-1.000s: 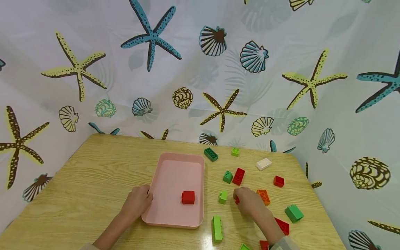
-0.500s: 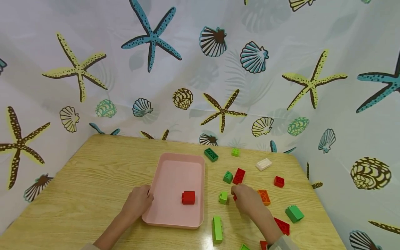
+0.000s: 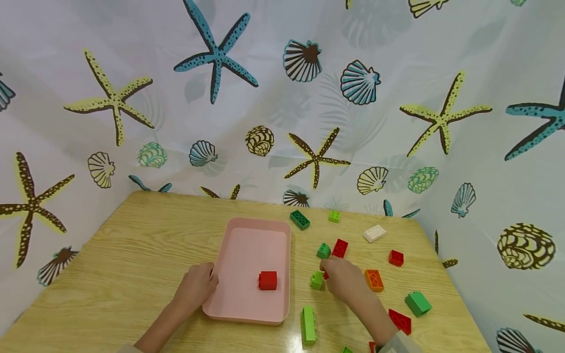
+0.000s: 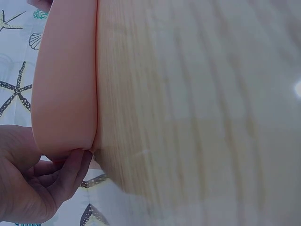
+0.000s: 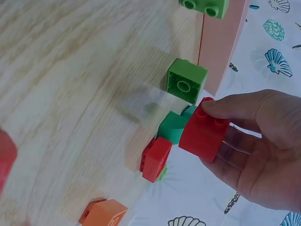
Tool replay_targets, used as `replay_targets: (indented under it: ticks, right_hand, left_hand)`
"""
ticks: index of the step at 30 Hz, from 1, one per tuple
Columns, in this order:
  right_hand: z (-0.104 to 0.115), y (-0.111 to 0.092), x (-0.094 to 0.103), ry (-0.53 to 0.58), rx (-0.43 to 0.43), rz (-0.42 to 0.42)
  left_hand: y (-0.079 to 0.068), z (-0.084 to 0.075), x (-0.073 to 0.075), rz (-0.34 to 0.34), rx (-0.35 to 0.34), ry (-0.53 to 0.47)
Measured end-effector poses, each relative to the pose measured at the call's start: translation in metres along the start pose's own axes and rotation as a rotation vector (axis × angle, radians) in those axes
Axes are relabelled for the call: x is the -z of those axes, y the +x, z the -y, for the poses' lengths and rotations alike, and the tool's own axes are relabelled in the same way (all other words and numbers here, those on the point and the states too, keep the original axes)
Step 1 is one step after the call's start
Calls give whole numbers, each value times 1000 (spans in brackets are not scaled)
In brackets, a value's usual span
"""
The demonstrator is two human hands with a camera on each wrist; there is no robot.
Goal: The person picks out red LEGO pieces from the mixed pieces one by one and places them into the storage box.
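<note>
At the left wall of a pink tray (image 3: 251,245), my left hand (image 3: 196,284) grips the rim, fingers curled against it in the left wrist view. One red toy brick (image 3: 268,280) lies inside the tray near its right side. My right hand (image 3: 342,278) pinches another red toy brick (image 5: 204,134) between thumb and fingers, its studs toward the thumb in the right wrist view. Just left of that hand is a light green brick (image 3: 317,280). Beyond it are a rounded green brick (image 3: 323,251) and a red brick (image 3: 340,248).
Right of my right hand lie an orange brick (image 3: 374,280), a green brick (image 3: 417,303) and red bricks. A long light green brick (image 3: 308,325) is near the front. Dark green (image 3: 300,219) and white (image 3: 374,233) bricks lie farther back, before a patterned curtain (image 3: 265,98).
My right hand has moved a little left and away from me with the red brick, nearer the light green one. My left hand stays on the tray. The head view has shifted slightly.
</note>
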State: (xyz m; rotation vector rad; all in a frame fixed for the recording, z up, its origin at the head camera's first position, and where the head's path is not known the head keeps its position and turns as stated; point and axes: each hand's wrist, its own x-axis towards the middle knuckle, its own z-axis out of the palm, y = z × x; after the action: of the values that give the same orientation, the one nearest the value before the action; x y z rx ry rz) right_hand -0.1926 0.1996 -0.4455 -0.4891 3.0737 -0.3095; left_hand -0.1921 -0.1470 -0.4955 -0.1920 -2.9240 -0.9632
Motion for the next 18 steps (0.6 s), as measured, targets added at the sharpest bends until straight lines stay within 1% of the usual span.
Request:
replay_targets:
  ticks: [4, 11, 18]
  right_hand:
    - [7, 0, 2, 14, 22, -11]
    - [17, -1, 6, 21, 92, -71]
    - [29, -1, 11, 32, 130, -69]
  left_hand:
    - [0, 0, 0, -2, 0, 2]
    - [0, 0, 0, 8, 13, 9]
    - [0, 0, 1, 13, 19, 1]
